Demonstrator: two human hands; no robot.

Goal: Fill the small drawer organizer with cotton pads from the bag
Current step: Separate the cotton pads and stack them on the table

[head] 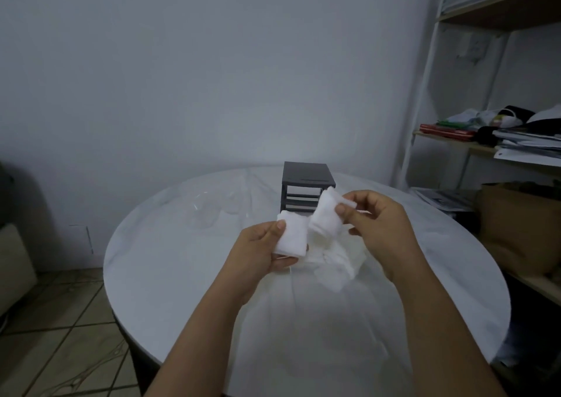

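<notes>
My left hand point(261, 249) grips a stack of white cotton pads point(292, 235) between thumb and fingers. My right hand point(378, 223) holds a second white stack point(326, 214) a little higher and to the right, tilted toward the first. Both stacks hover above a loose heap of white pads point(337, 263) lying on the table. The small dark grey drawer organizer point(306, 184) stands behind the hands near the table's far edge; its lower front is hidden by the pads. A clear plastic bag point(209, 211) lies to the left of the organizer.
The round table point(182, 275) wears a white wrinkled cloth. A white shelf unit point(491, 141) with papers and clothes stands at the right, with a brown bag point(516, 226) on its lower level. Tiled floor shows at lower left.
</notes>
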